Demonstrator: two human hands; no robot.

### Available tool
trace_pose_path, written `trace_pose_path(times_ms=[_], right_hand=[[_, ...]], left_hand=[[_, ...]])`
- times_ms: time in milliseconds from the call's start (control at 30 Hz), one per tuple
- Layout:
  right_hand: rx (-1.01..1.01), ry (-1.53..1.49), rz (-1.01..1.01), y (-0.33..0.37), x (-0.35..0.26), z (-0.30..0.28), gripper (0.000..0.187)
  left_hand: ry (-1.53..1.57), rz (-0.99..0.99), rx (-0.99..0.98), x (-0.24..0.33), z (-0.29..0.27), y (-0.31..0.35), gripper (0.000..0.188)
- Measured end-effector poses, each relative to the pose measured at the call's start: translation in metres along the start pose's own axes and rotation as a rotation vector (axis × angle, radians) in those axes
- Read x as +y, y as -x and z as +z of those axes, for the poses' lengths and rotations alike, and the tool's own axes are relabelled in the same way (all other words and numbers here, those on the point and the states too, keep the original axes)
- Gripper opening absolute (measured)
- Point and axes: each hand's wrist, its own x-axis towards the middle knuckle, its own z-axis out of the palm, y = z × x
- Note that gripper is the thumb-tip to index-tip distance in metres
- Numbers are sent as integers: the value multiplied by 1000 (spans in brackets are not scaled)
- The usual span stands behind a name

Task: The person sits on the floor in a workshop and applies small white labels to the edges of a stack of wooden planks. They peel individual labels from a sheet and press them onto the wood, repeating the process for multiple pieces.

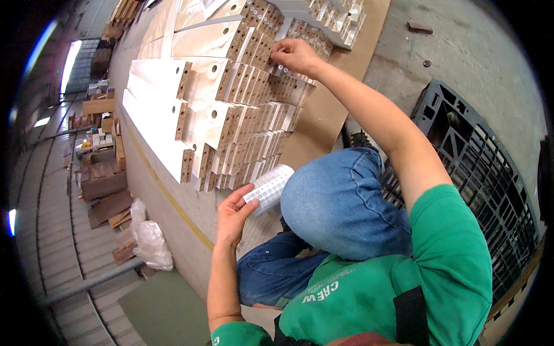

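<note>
My left hand [232,218] holds a curled white sheet of round stickers [269,189] between thumb and fingers, just beside my raised knee. My right hand [297,59] reaches up to the stacked white boards [199,115], its fingertips pinched together against the boards' drilled brown edges. Whatever those fingertips hold is too small to make out. A few pale round dots show on the edges right by them. The boards are piled in stepped layers, with dark holes along their raw edges and larger round holes in some white faces.
Brown cardboard [323,118] lies under the stack on the concrete floor. To the right rests a black plastic pallet [461,144]. Clear plastic wrap [154,245] and cardboard boxes [104,181] stand at the left, beyond a yellow floor line [173,202]. A green board [164,311] lies at lower left.
</note>
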Motion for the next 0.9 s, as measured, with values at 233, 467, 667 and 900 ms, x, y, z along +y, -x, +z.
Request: trace_pose_path(times_ms=[233, 467, 667, 900], right_hand=[[108, 62, -122, -3, 4, -5, 16], [149, 72, 6, -1, 4, -24, 23], [-70, -113, -101, 16, -19, -9, 27], [76, 28, -222, 5, -12, 0, 26]], left_hand=[[4, 18, -34, 3, 2, 1, 40], [-30, 18, -50, 7, 3, 5, 38], [-31, 13, -64, 5, 3, 3, 38], [-35, 26, -96, 4, 1, 3, 36]])
